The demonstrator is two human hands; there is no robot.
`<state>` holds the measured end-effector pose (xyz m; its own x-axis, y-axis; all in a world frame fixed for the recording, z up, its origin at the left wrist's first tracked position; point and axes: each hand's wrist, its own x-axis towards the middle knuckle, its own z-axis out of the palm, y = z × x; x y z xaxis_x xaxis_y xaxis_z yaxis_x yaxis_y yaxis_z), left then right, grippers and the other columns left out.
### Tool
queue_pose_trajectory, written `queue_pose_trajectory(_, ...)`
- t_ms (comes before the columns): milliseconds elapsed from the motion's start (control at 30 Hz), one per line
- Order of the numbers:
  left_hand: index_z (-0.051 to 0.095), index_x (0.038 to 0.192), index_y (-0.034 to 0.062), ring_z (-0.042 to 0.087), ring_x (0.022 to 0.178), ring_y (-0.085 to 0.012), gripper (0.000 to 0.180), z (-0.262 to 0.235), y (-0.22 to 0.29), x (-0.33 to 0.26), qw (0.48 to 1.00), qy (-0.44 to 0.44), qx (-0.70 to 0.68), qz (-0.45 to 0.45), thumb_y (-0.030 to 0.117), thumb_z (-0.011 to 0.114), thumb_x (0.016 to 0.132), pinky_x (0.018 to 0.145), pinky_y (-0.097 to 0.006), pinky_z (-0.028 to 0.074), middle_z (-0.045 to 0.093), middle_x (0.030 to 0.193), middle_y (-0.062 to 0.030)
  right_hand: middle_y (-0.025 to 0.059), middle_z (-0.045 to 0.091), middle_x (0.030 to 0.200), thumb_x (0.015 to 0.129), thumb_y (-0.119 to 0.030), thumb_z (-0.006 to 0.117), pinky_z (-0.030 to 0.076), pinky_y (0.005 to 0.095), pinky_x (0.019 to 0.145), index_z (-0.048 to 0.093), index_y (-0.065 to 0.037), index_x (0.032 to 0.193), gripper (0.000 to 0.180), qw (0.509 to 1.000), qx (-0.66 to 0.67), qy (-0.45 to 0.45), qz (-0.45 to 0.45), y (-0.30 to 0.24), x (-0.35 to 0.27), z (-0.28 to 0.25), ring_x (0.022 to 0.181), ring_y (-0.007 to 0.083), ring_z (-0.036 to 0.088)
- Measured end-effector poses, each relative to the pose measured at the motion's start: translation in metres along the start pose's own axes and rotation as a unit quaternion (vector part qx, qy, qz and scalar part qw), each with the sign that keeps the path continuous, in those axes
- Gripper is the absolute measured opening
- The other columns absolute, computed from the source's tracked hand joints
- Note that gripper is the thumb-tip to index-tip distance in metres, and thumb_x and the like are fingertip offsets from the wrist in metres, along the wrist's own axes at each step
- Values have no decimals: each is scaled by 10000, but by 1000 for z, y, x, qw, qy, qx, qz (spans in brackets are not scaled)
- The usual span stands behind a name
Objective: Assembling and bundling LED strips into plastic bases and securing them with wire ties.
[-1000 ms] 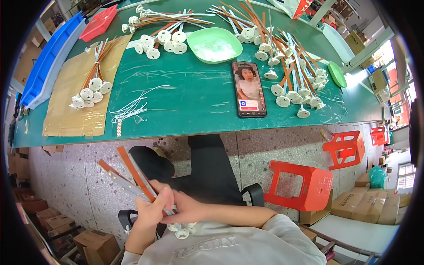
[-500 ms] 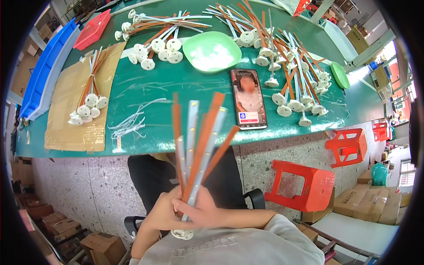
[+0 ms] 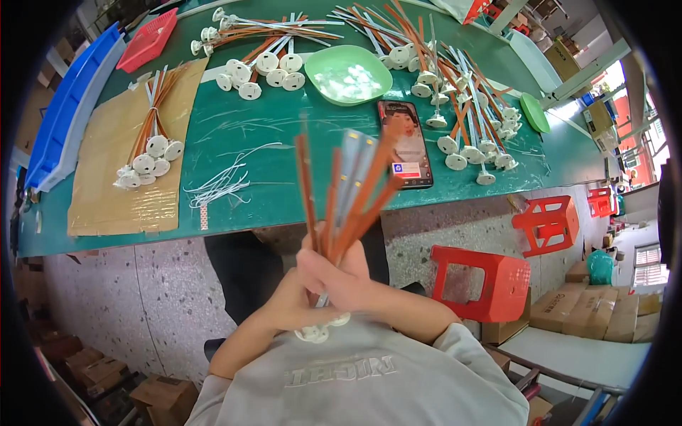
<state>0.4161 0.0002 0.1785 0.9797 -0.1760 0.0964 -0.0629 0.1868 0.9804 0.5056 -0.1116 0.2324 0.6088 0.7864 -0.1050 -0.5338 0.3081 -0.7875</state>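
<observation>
A bundle of LED strips (image 3: 349, 177), some orange-brown and some pale with small yellow chips, stands up in front of my chest. Its upper ends fan out, blurred by motion. My right hand (image 3: 339, 280) wraps round the strips, and my left hand (image 3: 293, 298) closes on the same bundle just below and to the left. White round bases (image 3: 312, 333) stick out under my hands, close to my shirt. Exactly how the fingers of the two hands overlap is partly hidden.
On the green table (image 3: 263, 156) lie white ties (image 3: 219, 181), a phone (image 3: 406, 145), a green bowl (image 3: 348, 77) of small pieces and several similar strips with bases. A tied bundle (image 3: 150, 153) rests on cardboard (image 3: 99, 170). Red stools (image 3: 490, 284) stand right.
Both hands have risen and shifted right with the bundle, whose tops lean more to the right. More white bases now show beneath my hands. The phone's picture has changed.
</observation>
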Motion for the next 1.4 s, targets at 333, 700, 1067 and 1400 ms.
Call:
queue_pose_trajectory(333,551,1103,-8,618,885,-150,447,13,19,-38,995,73,25,-70,75,800,741,763,-304,503,618,949,-56,15,540,649,915,-71,613,423,237,497,529,-23,938,100,991,-71,-102,54,-10,7,25,549,100,555)
queue_pose_trajectory(700,547,1077,6,598,907,-165,177,9,2,-53,962,93,-238,-91,117,468,964,780,-313,484,598,916,-66,46,594,698,950,-122,590,497,263,551,529,-25,912,121,976,-154,-91,123,-21,5,23,602,103,589)
queue_pose_trajectory(1067,443,1220,-63,574,724,-128,331,13,15,-35,986,140,-95,15,177,406,996,659,-265,463,575,900,-85,94,632,736,915,-184,627,510,326,534,612,8,931,194,948,-299,-107,19,-10,13,15,632,193,658)
queue_pose_trajectory(1400,354,1346,-65,589,837,-197,420,-3,20,-51,962,255,88,42,163,387,994,721,-300,464,571,1048,-129,153,647,779,926,-180,609,490,371,614,598,-14,1030,197,865,-386,-191,-257,8,42,32,670,319,633)
